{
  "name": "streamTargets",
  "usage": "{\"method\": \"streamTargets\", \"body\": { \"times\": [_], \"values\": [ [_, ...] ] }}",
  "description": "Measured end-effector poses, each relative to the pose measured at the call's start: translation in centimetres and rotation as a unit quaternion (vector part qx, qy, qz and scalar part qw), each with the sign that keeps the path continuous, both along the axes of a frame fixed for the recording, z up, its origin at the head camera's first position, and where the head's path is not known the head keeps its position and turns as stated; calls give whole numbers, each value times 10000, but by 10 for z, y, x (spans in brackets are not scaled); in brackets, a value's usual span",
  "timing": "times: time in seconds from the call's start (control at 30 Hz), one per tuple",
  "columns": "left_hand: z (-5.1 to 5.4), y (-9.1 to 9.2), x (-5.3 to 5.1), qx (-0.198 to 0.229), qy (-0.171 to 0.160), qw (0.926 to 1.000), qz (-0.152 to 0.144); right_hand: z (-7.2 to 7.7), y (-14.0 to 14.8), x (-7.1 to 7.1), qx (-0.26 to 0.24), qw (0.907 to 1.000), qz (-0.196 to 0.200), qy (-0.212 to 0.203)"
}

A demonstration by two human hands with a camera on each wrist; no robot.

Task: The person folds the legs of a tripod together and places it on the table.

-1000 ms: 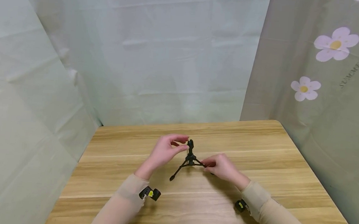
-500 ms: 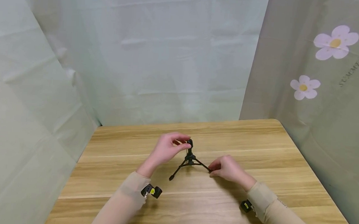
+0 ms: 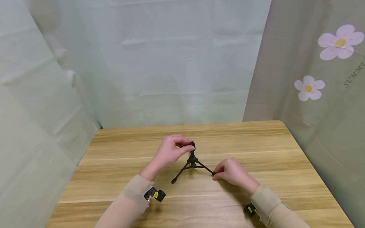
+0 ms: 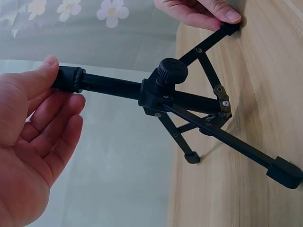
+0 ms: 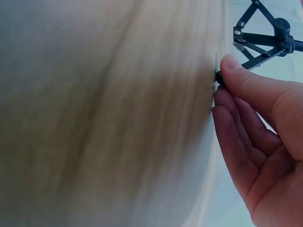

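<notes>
Blk tripod (image 3: 193,160) upright on table (image 3: 115,179), mid; L hand (image 3: 170,151) pinches its top (image 4: 70,79), R hand (image 3: 233,172) pinches foot (image 4: 231,29) of right leg (image 4: 208,43); uneven R pull could tip or skid it

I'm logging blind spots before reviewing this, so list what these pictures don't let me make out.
- Left wrist view: the very end of the black stand, partly covered by the left grip.
- Right wrist view: most of the foot, behind the right grip.
- Right wrist view: the post, cut off by the right edge.
- Right wrist view: the table's grain, blurred.
- Head view: the printed lettering's end, past the right edge.
</notes>
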State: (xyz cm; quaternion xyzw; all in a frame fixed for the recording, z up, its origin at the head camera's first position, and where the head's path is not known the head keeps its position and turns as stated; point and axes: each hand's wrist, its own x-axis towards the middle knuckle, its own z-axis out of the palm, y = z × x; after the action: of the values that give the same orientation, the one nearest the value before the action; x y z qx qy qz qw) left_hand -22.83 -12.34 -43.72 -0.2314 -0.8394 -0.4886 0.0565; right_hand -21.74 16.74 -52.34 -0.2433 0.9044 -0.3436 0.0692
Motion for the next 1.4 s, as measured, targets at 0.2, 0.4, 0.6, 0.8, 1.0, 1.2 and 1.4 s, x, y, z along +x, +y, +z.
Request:
{"method": "streamTargets", "body": {
  "times": [0.2, 0.4, 0.6, 0.8, 1.0, 1.2, 1.4],
  "values": [
    [-2, 0, 1, -75, 90, 9997, 217, -3, -2, -1, -109, 9999, -56, -55],
    [0, 1, 3, -38, 135, 9997, 223, -3, -4, -1, -233, 9997, -63, -102],
    [-3, 0, 7, 7, 112, 9995, 279, -3, -4, -1, -332, 9993, -79, -173],
    [-5, 1, 6, 72, 317, 9989, 335, -4, -5, -2, -403, 9989, -105, -195],
    [-5, 3, 4, 149, 437, 9985, 297, -7, -10, -6, -512, 9986, -93, -105],
    [-7, 3, 3, 148, 341, 9987, 359, -10, -14, -9, -553, 9984, -128, -78],
    [-7, 2, 1, 156, 366, 9981, 479, -12, -20, -13, -612, 9980, -136, 30]
  ]
}}
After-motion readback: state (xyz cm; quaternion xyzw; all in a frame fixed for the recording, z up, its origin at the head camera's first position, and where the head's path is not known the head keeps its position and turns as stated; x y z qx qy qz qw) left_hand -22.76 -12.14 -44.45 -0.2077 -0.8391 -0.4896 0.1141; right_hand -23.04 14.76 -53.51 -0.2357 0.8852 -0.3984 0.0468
